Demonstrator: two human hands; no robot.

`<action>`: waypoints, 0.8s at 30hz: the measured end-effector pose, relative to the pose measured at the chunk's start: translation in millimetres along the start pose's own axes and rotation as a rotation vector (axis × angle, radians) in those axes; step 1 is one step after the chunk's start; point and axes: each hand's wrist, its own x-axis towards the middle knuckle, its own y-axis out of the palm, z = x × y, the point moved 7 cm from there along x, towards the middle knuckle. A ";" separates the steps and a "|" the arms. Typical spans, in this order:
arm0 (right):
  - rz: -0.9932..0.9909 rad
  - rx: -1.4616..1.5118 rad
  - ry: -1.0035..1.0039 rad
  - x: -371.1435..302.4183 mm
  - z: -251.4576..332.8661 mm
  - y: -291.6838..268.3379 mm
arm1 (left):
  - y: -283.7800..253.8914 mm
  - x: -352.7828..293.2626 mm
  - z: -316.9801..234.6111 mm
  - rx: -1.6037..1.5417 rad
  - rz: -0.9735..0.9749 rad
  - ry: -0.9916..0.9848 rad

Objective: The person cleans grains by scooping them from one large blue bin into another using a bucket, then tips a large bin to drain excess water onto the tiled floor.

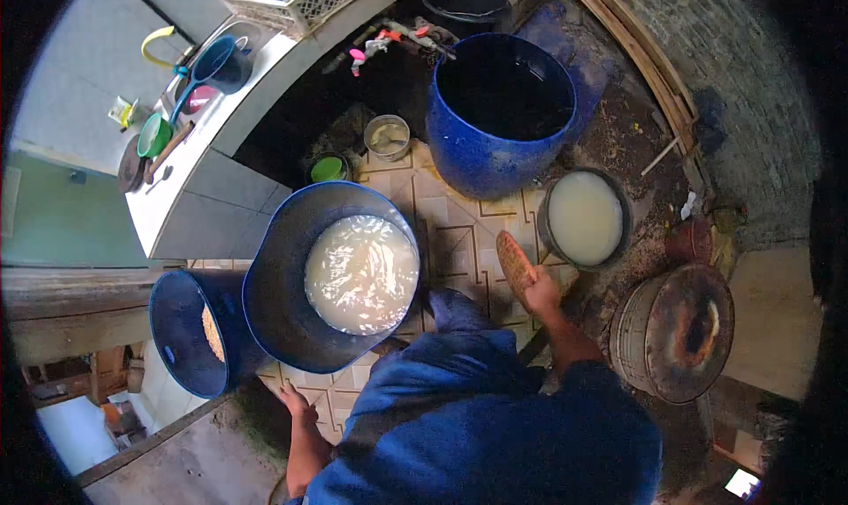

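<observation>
In my right hand [543, 293] is a reddish-brown, flat, oval thing with a textured face, perhaps a shallow strainer [512, 260], seen partly edge-on. It hangs over the tiled floor, apart from the tubs. My left hand [299, 404] is low at the left with its fingers apart, holding nothing. Between my hands stands a large blue tub [274, 267] with milky, shining liquid [364, 274] in it. A dark round basin [625, 240] of pale cloudy liquid sits right of my right hand.
Left of the large tub is a smaller blue barrel [181, 337] with a tan heap inside. A blue drum [503, 165] of dark water stands ahead. A lidded metal pot [676, 333] stands at right. The white counter [190, 174] bears a dipper [221, 68] and a green bowl [154, 134].
</observation>
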 end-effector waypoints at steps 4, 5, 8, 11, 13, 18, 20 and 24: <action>0.150 -0.069 0.133 -13.2 -67.7 38.8 | 7.0 -12.7 -2.4 0.056 0.061 0.056; 0.147 -0.063 0.142 -17.0 -86.1 42.3 | 12.4 -15.1 0.2 0.064 0.075 0.034; 0.205 -0.087 0.184 -29.2 -133.6 54.3 | 25.3 -20.9 5.9 0.135 0.120 0.002; 0.074 -0.208 0.010 -37.1 -125.5 46.4 | 17.4 -21.3 7.7 0.150 0.136 -0.040; 0.232 0.149 0.243 -36.8 -141.8 57.7 | 13.6 -21.1 2.6 0.125 0.146 -0.055; 0.236 -0.102 0.172 -36.3 -204.7 79.0 | 27.5 -3.7 -16.1 0.305 0.218 0.109; 0.333 -0.169 0.169 -44.5 -227.2 92.3 | 46.0 -30.5 -20.7 0.183 0.121 -0.008; 0.389 -0.181 -0.015 -30.4 -200.4 131.6 | 46.7 -67.0 -49.9 0.214 0.024 0.144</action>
